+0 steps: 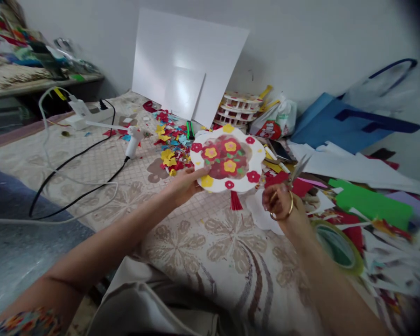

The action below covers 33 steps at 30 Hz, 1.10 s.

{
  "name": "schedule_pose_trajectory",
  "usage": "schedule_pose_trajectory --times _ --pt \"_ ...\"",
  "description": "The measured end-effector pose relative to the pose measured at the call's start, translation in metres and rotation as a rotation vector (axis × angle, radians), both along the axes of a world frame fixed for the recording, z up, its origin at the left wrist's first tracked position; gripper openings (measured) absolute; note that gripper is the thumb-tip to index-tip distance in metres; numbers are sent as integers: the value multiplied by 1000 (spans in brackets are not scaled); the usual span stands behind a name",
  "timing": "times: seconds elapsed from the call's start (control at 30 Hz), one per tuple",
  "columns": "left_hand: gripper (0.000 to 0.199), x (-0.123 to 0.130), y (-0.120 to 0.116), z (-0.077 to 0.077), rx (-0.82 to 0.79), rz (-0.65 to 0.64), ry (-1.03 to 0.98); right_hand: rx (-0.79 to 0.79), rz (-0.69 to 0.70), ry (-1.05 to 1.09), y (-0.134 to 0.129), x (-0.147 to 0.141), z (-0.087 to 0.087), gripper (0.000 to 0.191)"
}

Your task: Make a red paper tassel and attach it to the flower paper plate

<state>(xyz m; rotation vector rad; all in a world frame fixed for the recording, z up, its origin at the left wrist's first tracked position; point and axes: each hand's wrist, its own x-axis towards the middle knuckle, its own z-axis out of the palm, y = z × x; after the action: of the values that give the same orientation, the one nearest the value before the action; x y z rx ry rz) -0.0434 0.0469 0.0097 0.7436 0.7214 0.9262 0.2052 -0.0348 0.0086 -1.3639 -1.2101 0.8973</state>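
My left hand (191, 185) is closed on the left lower edge of a scalloped white decoration (227, 161), raised over the table. Red and yellow flowers with green leaves cover its face, and a red tassel (235, 200) hangs from its bottom. To its right, my right hand (282, 205) is closed round a pair of scissors (297, 172), gold handle loops at the fingers and blades pointing up and away. The blades are apart from the decoration. Several loose yellow flowers (168, 157) and red and blue scraps lie behind my left hand.
A white glue gun (133, 142) with a black cord stands at left, near a power strip (91, 116). White boards (189, 51) lean on the wall. Clear tape (338, 247), green paper (374, 203) and scraps crowd the right side. A blue bag (329, 121) is behind them.
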Motion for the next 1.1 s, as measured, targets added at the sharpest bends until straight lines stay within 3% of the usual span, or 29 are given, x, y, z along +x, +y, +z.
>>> schedule_pose_trajectory --times 0.17,0.27,0.43,0.63,0.83,1.1 --pt "24 3 24 19 65 29 -25 -91 132 -175 -18 28 -6 57" --pt "25 2 28 21 63 23 -23 -157 219 -408 -38 22 4 41" --pt "27 -3 28 14 93 32 -16 -275 338 -542 -52 4 16 49" --pt "28 -5 25 12 93 49 -47 -347 344 -419 -49 -5 6 55" --pt "31 -3 19 12 139 61 -93 -520 362 -197 -53 -34 12 57" --pt "32 -3 15 16 112 74 -146 -563 308 -93 -43 -47 11 56"
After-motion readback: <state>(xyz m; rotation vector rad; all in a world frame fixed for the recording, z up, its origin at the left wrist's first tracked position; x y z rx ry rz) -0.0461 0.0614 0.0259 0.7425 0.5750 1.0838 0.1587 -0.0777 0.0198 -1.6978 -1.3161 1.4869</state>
